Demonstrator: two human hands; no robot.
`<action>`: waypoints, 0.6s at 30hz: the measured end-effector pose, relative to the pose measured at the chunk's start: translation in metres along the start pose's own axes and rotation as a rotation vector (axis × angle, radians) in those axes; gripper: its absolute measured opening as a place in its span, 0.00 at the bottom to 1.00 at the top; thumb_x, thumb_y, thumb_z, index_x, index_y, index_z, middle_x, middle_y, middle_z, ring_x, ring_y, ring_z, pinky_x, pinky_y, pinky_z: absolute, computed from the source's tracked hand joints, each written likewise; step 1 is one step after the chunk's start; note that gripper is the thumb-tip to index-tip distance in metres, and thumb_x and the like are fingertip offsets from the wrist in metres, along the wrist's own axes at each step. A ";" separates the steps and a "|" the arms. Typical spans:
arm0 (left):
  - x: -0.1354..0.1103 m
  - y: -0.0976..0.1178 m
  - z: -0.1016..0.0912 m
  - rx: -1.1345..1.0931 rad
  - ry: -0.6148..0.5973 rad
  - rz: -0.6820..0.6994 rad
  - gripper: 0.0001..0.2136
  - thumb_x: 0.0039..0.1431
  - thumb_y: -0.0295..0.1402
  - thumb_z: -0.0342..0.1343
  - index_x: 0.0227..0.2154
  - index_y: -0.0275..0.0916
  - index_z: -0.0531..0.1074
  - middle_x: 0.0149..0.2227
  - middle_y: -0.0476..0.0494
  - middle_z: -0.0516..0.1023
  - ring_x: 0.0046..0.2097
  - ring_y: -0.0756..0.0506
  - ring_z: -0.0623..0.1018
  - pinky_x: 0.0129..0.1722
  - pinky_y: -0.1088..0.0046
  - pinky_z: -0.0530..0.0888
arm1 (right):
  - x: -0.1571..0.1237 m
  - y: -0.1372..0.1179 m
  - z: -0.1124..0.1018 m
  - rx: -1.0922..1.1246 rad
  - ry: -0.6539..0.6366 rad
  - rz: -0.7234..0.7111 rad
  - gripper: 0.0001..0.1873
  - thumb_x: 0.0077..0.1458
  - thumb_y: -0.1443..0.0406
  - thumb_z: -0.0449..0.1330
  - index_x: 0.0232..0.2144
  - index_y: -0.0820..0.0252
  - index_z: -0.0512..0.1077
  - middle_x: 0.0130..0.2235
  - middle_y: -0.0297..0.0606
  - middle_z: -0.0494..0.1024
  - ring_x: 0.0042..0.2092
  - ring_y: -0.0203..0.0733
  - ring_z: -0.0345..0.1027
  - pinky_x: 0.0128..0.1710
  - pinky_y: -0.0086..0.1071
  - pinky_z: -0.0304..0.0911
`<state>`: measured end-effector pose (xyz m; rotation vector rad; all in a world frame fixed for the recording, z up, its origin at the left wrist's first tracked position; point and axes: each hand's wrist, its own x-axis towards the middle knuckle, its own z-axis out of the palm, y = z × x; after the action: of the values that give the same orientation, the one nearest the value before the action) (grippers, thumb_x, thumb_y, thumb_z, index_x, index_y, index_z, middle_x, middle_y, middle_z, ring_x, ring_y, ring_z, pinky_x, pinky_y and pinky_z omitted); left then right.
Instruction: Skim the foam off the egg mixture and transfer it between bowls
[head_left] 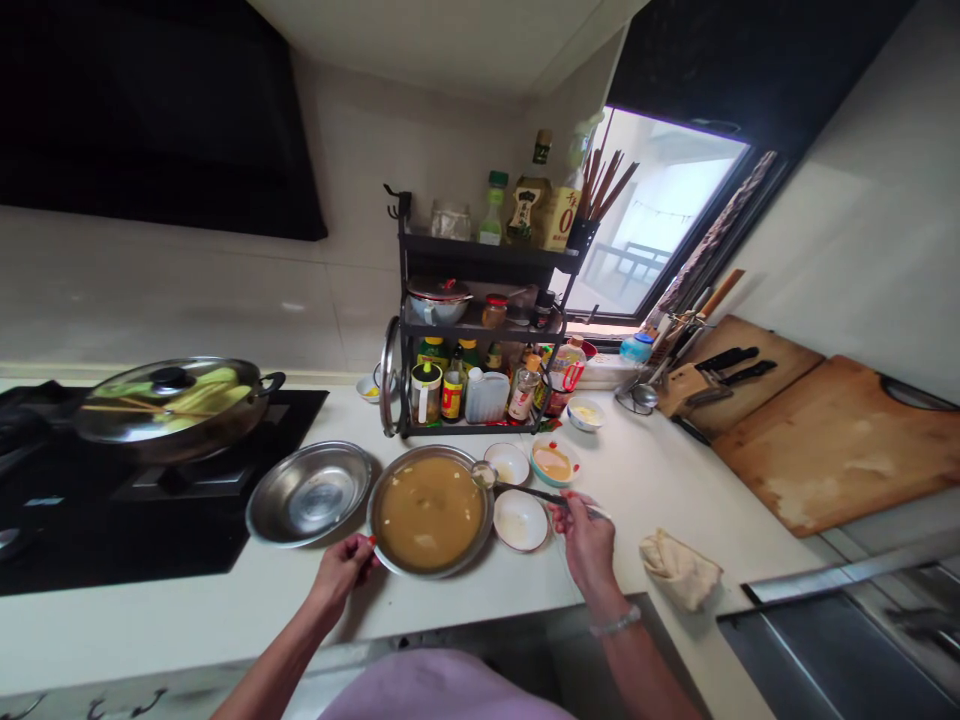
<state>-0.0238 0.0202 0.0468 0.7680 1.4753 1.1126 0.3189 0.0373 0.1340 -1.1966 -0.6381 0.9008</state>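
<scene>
So the left hand (pixel 346 570) has thumb and fingers pinching the near-left rim of a round silver metal bowl (pixel 487 518) of cloudy brown liquid (pixel 427 510), sitting on the white counter (pixel 450 610). Right hand (pixel 587 542): fingers closed around a long dark-handled metal ladle (pixel 531 491), scoop at the bowl's right rim.

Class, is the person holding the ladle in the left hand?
No, the right hand holds the ladle, while the left hand is at the rim of the filled metal bowl.
</scene>
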 end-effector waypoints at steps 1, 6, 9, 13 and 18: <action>0.000 0.000 0.000 0.004 -0.002 0.000 0.21 0.33 0.52 0.62 0.16 0.38 0.64 0.15 0.51 0.69 0.16 0.54 0.62 0.17 0.77 0.59 | 0.004 -0.004 -0.005 0.005 0.017 -0.012 0.16 0.42 0.56 0.64 0.29 0.63 0.71 0.20 0.36 0.75 0.20 0.35 0.65 0.17 0.26 0.59; -0.003 0.003 0.001 0.026 -0.007 0.017 0.21 0.33 0.52 0.61 0.16 0.38 0.64 0.15 0.51 0.69 0.17 0.53 0.63 0.18 0.77 0.59 | 0.034 -0.019 -0.031 0.021 0.160 -0.112 0.14 0.40 0.59 0.64 0.27 0.64 0.71 0.20 0.36 0.75 0.20 0.35 0.67 0.16 0.25 0.58; -0.003 0.004 0.001 0.030 -0.009 0.018 0.21 0.33 0.53 0.61 0.15 0.39 0.64 0.15 0.51 0.68 0.17 0.53 0.63 0.17 0.77 0.59 | 0.052 -0.021 -0.045 -0.022 0.244 -0.185 0.15 0.40 0.57 0.64 0.27 0.63 0.70 0.19 0.34 0.74 0.19 0.36 0.67 0.16 0.26 0.59; -0.002 0.004 0.001 0.022 -0.006 0.014 0.21 0.32 0.52 0.61 0.15 0.39 0.64 0.14 0.51 0.68 0.16 0.53 0.62 0.17 0.77 0.58 | 0.065 -0.013 -0.058 -0.187 0.276 -0.278 0.19 0.43 0.54 0.63 0.30 0.65 0.71 0.18 0.32 0.73 0.18 0.35 0.66 0.18 0.28 0.63; -0.001 0.001 0.001 0.002 -0.008 0.013 0.21 0.32 0.52 0.62 0.16 0.39 0.64 0.15 0.51 0.68 0.16 0.54 0.62 0.16 0.77 0.59 | 0.056 -0.007 -0.064 -0.458 0.086 -0.433 0.18 0.49 0.54 0.59 0.36 0.63 0.74 0.25 0.35 0.75 0.22 0.35 0.67 0.23 0.30 0.67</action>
<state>-0.0230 0.0202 0.0482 0.7832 1.4666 1.1165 0.4021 0.0523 0.1214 -1.4166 -1.0216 0.3412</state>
